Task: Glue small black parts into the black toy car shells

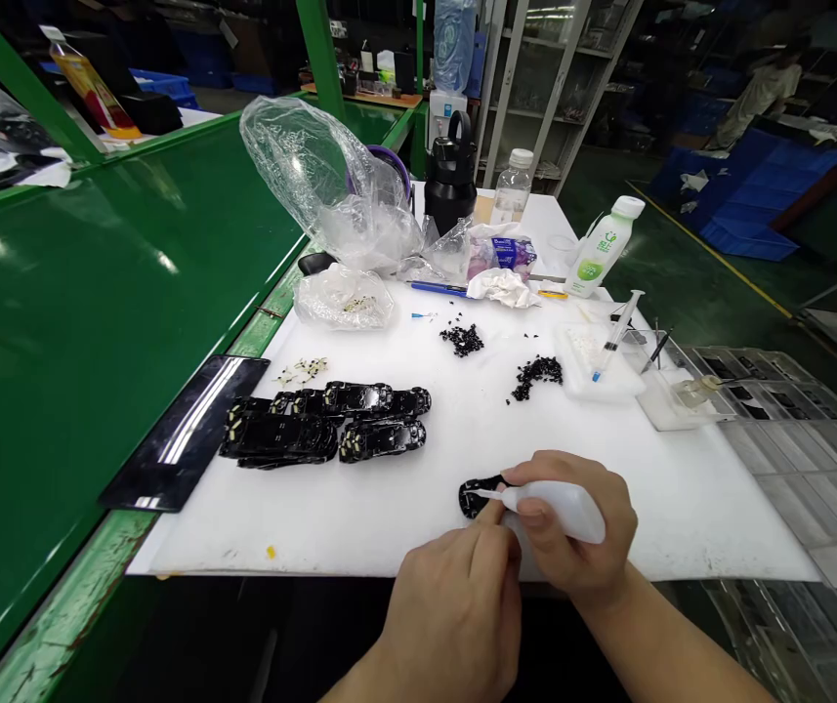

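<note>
My right hand (586, 517) is closed round a small white squeeze bottle (564, 506), its thin nozzle pointing left onto a black toy-car part (473, 500). The nozzle tip appears to touch or hover just over that part; I cannot tell which. My left hand (454, 605) is closed, with its fingers pressed at the near right side of the black part, steadying it on the white sheet (389, 517). Part of the black piece is hidden behind my fingers and the bottle. To the left lie several similar black car parts (381, 439) in rows.
Small black pieces lie in two piles, one (462, 339) farther back and one (535, 376) nearer. A syringe (619, 332) rests on a white block beside a clear tray (682, 400). Behind stand a drink bottle (605, 246), black flask (451, 186) and plastic bags (345, 195). A dark glossy panel (188, 430) lies left.
</note>
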Motion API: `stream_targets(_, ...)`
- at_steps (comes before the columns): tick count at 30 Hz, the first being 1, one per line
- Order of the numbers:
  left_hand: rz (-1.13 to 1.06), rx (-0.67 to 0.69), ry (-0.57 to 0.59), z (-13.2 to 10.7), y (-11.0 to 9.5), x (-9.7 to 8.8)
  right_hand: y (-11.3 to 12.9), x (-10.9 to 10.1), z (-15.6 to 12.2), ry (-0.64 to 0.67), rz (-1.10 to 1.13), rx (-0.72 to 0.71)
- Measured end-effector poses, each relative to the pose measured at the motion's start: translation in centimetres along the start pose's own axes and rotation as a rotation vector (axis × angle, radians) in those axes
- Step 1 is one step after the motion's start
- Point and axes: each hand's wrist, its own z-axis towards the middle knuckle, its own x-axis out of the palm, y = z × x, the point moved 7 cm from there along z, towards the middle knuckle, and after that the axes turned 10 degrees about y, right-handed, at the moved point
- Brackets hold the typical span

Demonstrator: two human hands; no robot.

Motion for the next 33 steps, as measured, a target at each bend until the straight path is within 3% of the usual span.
stream_targets(12,-0.016,-0.004,-0.013,0.08,-0.11,-0.05,-0.22,0.67,0.47,0.051,0.028,0.02)
stream_targets(33,-0.034,-0.02,0.017,-0.01,-0.19,-0.01,0.61,0.43,0.73,-0.008,-0.025,-0.067)
